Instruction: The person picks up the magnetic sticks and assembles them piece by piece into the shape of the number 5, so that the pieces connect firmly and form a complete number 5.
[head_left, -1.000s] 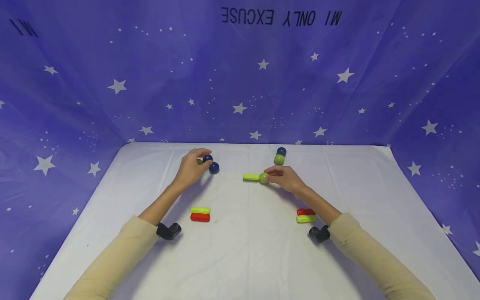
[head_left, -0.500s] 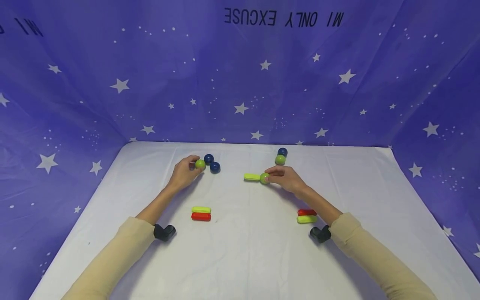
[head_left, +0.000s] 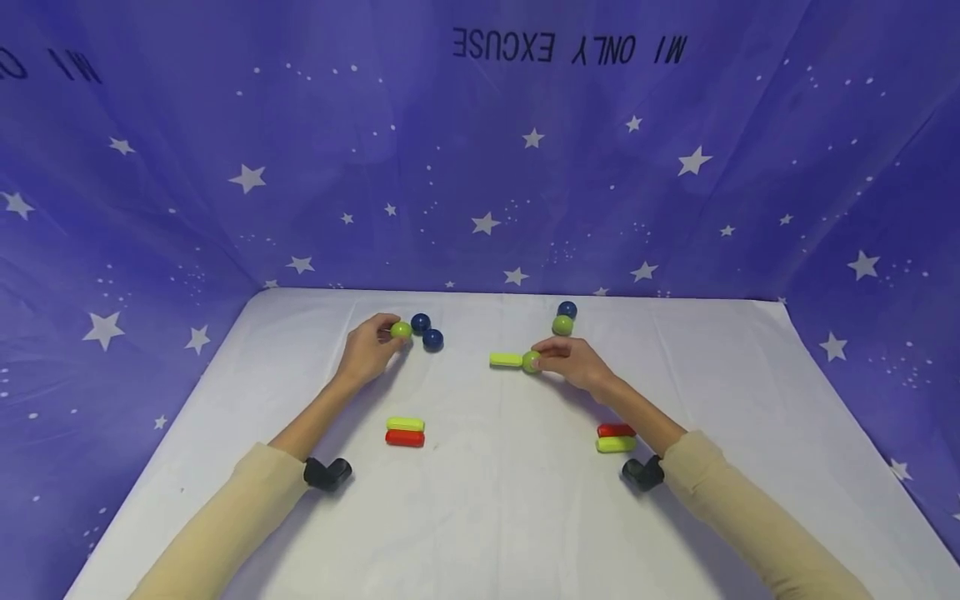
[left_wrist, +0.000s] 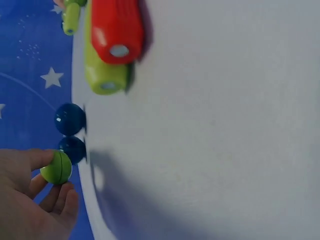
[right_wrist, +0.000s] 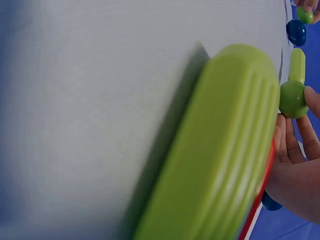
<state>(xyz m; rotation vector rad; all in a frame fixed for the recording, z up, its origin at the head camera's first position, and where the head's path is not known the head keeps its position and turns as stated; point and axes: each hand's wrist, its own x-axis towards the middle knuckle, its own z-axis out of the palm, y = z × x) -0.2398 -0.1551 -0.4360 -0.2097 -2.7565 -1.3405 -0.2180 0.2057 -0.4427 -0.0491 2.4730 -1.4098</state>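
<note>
My left hand [head_left: 366, 350] pinches a green ball [left_wrist: 56, 167] between thumb and fingers, close beside two dark blue balls [head_left: 432, 339]. A seam line runs over that green ball in the left wrist view. My right hand [head_left: 573, 362] pinches another green ball [right_wrist: 293, 99], which sits at the end of a yellow-green rod [head_left: 506, 360]. The rod points left, toward the middle of the table. Just behind the right hand lie a third green ball [head_left: 562, 325] and a blue ball [head_left: 567, 310], side by side.
A yellow-green rod [head_left: 405, 424] and a red rod [head_left: 405, 438] lie together at front left. Another red rod [head_left: 616, 430] and yellow-green rod [right_wrist: 215, 150] lie by the right forearm. White cloth [head_left: 487, 517] covers the table; a purple starred curtain [head_left: 480, 167] rises behind and at both sides.
My left hand has drawn back left from the blue balls, bringing the green ball in its fingers into plain sight. The right hand keeps its ball and rod in about the same place.
</note>
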